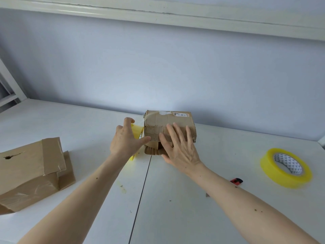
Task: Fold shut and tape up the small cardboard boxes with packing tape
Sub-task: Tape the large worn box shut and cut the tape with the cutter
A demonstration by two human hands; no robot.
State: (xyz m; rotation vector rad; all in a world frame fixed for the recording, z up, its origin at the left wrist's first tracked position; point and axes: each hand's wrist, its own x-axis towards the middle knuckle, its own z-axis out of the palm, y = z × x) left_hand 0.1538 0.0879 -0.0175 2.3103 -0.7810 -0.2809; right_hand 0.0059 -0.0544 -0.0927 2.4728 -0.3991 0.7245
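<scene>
The right hand (177,147) presses flat, fingers straight, on the box (169,126); the left hand (125,138) grips the tape roll (137,130) and should pull the strip taut.

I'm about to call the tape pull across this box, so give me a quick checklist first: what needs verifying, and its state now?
1. Right hand presses the near flap of the box flat: ok.
2. Left hand grips the tape roll beside the box: ok.
3. Tape strip stuck to the box's top left corner: ok.
4. Near flap fully shut: not ok, a gap shows beneath it.
5. Cutter within reach on the table: ok.
6. Far end sealed: cannot tell.
</scene>
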